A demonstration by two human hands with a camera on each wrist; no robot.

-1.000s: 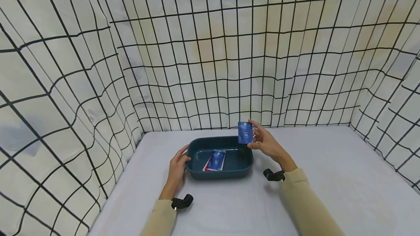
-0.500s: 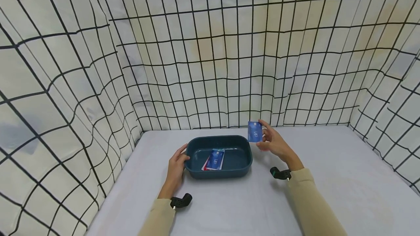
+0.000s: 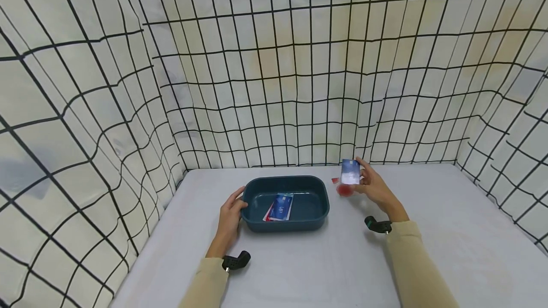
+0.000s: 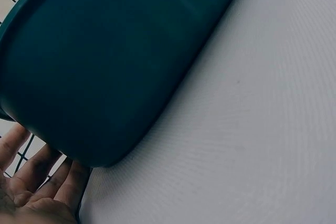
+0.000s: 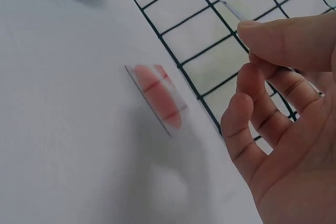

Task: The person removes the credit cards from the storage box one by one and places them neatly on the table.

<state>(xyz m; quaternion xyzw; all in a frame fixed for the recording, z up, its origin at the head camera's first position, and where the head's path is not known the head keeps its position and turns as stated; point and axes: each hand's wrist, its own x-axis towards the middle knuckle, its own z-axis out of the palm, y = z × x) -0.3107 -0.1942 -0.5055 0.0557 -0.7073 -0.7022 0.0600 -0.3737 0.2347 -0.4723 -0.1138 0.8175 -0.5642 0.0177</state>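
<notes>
A dark teal plastic tray [image 3: 317, 225] stands on the white-covered table with a few cards [image 3: 281, 206] inside, a blue one on top. My left hand [image 3: 229, 220] rests against the tray's left end; its fairly straight fingers touch the outer wall in the left wrist view. To the right of the tray, my right hand [image 3: 377, 191] pinches a blue bank-type card [image 3: 350, 172] upright between thumb and finger, edge-on in the right wrist view. A blurred white card with red markings [image 5: 157, 95] shows below this hand, apart from the fingers.
White walls covered by a black grid net [image 3: 274, 84] enclose the table at the back and both sides. A black wrist device [image 3: 236, 260] sits on the left wrist, another device [image 3: 377, 225] on the right. White tablecloth [image 3: 308, 274] spreads in front of the tray.
My right hand has moved right with the blue card, from over the tray's right end to beside it. A red-marked card now shows below it. My left hand stays at the tray.
</notes>
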